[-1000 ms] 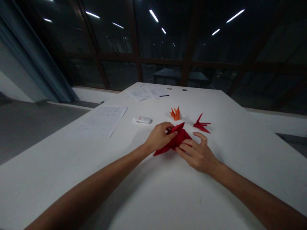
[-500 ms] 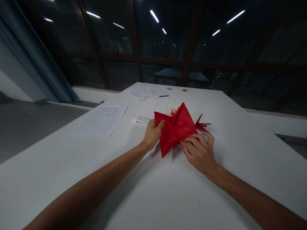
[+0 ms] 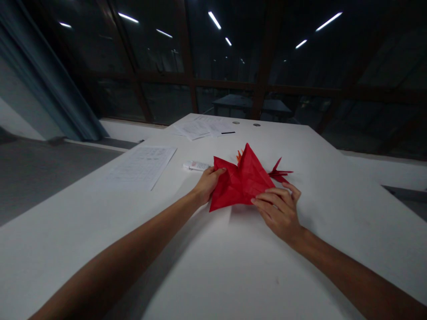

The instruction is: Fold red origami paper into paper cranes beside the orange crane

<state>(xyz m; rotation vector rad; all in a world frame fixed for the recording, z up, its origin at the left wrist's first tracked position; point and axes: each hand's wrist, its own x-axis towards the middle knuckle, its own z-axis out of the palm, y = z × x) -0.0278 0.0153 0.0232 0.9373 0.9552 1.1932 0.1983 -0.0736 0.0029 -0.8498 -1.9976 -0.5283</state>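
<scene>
A creased sheet of red paper (image 3: 240, 180) is held up between my two hands, a little above the white table. My left hand (image 3: 209, 182) pinches its left edge, thumb on the near face and the other fingers hidden behind. At the lower right corner, my right hand (image 3: 279, 208) grips the paper with its fingers over the front. Just beyond that hand lies a dark red folded paper piece (image 3: 280, 173) with pointed tips. Behind the sheet, the orange tips of another folded paper piece (image 3: 239, 155) peek out, mostly covered.
A white tube (image 3: 195, 166) lies left of the paper. Printed sheets (image 3: 142, 164) rest at the table's left, with more papers (image 3: 198, 128) and a black pen (image 3: 228, 132) farther back. Two round discs (image 3: 256, 125) sit near the far edge of the table (image 3: 213, 275).
The red paper has opened wider, and its lower left corner has swung left and up. My left hand has shifted slightly left; my right hand stays nearly in place.
</scene>
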